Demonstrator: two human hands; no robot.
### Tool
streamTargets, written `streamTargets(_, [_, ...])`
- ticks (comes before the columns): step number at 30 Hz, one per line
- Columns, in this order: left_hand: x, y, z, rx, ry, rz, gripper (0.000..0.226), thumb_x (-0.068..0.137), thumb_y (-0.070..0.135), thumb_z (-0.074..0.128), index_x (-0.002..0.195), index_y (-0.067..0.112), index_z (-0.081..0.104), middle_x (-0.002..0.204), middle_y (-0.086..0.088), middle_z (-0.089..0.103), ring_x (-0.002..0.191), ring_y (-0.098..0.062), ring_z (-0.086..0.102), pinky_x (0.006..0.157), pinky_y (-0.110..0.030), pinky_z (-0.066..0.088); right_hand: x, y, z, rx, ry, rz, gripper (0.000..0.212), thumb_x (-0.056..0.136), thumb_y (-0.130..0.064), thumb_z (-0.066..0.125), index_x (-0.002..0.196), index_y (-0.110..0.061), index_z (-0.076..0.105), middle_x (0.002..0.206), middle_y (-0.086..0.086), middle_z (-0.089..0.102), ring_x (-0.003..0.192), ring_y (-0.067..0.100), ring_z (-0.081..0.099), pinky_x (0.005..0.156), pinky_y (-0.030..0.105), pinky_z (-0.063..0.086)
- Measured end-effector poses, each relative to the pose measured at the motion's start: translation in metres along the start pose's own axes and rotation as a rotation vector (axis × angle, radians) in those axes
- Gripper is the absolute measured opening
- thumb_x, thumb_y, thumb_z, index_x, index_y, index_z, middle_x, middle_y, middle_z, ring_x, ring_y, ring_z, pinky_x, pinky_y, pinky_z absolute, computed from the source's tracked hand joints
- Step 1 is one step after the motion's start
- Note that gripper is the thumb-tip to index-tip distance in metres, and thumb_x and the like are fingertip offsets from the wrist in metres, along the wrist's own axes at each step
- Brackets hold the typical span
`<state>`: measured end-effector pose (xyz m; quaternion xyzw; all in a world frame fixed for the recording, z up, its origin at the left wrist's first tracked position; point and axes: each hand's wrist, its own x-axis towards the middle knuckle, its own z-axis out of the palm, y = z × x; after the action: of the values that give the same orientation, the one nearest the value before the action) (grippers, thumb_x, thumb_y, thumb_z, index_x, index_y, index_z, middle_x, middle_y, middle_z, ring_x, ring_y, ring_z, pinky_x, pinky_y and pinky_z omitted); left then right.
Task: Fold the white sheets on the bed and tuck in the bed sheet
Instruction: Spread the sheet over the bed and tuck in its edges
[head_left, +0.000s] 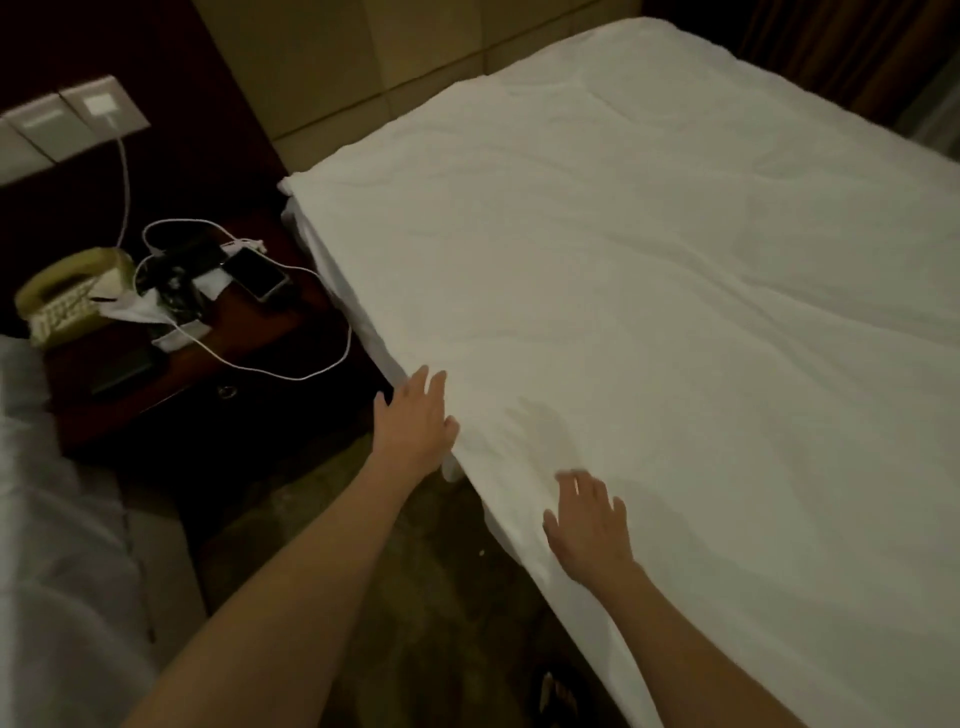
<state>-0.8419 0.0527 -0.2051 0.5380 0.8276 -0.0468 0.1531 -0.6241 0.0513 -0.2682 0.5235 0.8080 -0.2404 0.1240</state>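
To your left, a dark nightstand (270, 332) carries 1 beige telephone (67, 291), 1 smartphone (257, 273) and a looping white cable (291, 371).

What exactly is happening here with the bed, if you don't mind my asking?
A person is making the bed. Both hands are open on the white sheet at the near edge of the mattress: the left hand at the side edge, the right hand flat on top. The sheet lies spread over the bed with soft wrinkles. Beside it, a nightstand holds a telephone, a phone and a cable.
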Motion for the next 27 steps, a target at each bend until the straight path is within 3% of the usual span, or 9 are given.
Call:
streamTargets(2, [0.034, -0.021, -0.029, -0.009, 0.081, 0.033, 0.059, 0.098, 0.035, 0.041, 0.150, 0.019, 0.019, 0.158, -0.005, 0.017, 0.142, -0.024, 0.025, 0.113, -0.045, 0.023, 0.014, -0.015, 0.012, -0.066, -0.148, 0.039, 0.054, 0.101, -0.038, 0.030, 0.149, -0.018, 0.015, 0.155, 0.003, 0.017, 0.142, 0.022, 0.020, 0.115, 0.044, 0.019])
streamTargets(4, [0.065, -0.043, -0.044, -0.024, 0.118, 0.035, 0.058, 0.098, 0.035, 0.041, 0.150, 0.020, 0.019, 0.158, -0.004, 0.018, 0.141, -0.023, 0.026, 0.112, -0.044, 0.025, 0.044, -0.041, 0.006, -0.097, -0.177, 0.024, 0.054, 0.101, -0.038, 0.032, 0.149, -0.017, 0.017, 0.155, 0.004, 0.019, 0.141, 0.023, 0.022, 0.115, 0.047, 0.020])
streamTargets(11, [0.125, -0.137, 0.005, -0.048, -0.173, -0.049, 0.059, 0.098, 0.034, 0.040, 0.150, 0.022, 0.015, 0.158, -0.004, 0.017, 0.142, -0.023, 0.023, 0.117, -0.049, 0.019, 0.227, -0.191, -0.094, -0.029, 0.100, -0.137, 0.052, 0.099, -0.036, 0.038, 0.146, -0.016, 0.024, 0.150, 0.006, 0.027, 0.136, 0.025, 0.030, 0.110, 0.044, 0.028])
streamTargets(14, [0.160, -0.176, 0.001, -0.031, -0.210, -0.043, 0.062, 0.098, 0.033, 0.042, 0.151, 0.021, 0.013, 0.159, -0.003, 0.012, 0.143, -0.024, 0.021, 0.116, -0.050, 0.018, 0.285, -0.240, -0.119, -0.007, 0.195, -0.203, 0.051, 0.098, -0.033, 0.041, 0.144, -0.014, 0.029, 0.147, 0.007, 0.033, 0.130, 0.026, 0.037, 0.105, 0.044, 0.035])
streamTargets(22, [0.322, -0.245, -0.095, -0.022, -0.043, 0.028, 0.060, 0.097, 0.027, 0.043, 0.150, 0.019, 0.016, 0.158, -0.006, 0.014, 0.141, -0.027, 0.023, 0.114, -0.051, 0.022, 0.354, -0.272, -0.082, -0.183, -0.147, -0.124, 0.051, 0.099, -0.037, 0.037, 0.145, -0.017, 0.023, 0.151, 0.005, 0.025, 0.136, 0.026, 0.031, 0.109, 0.046, 0.030])
streamTargets(27, [0.423, -0.274, -0.121, -0.075, -0.072, -0.064, 0.058, 0.098, 0.032, 0.041, 0.148, 0.018, 0.018, 0.154, -0.008, 0.021, 0.136, -0.029, 0.030, 0.104, -0.048, 0.035, 0.448, -0.303, -0.112, -0.149, -0.159, -0.144, 0.050, 0.100, -0.036, 0.038, 0.144, -0.017, 0.025, 0.148, 0.005, 0.028, 0.130, 0.026, 0.037, 0.101, 0.042, 0.038])
